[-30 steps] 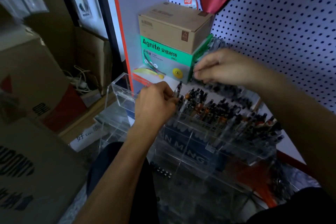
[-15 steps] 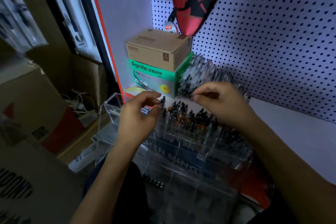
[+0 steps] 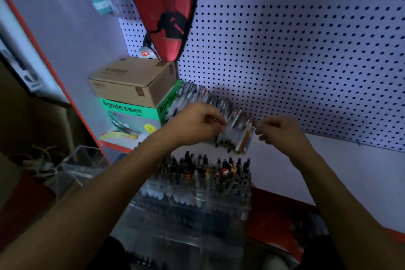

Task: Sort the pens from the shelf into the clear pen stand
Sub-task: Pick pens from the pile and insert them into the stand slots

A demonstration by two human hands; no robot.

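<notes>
Shelf (image 3: 328,171): two hands (image 3: 197,125) (image 3: 282,131) at pen row (image 3: 232,129).

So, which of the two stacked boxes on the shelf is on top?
The plain brown cardboard box is on top; the green Agnite box lies under it.

White pegboard (image 3: 306,50) dotted with a regular grid of dark holes. Racket cover (image 3: 162,6) red with black trim and a dark printed figure. Top box (image 3: 131,81) plain brown cardboard; box under it (image 3: 129,112) green band with white lettering, a yellow dot lower down. Shelf surface (image 3: 328,171) white, edge red-orange. Pens on shelf (image 3: 232,129) look clear-bodied with dark ends, blurred. Pen stand (image 3: 197,208) clear, pens in it mostly black-topped, a few orange-brown.
</notes>
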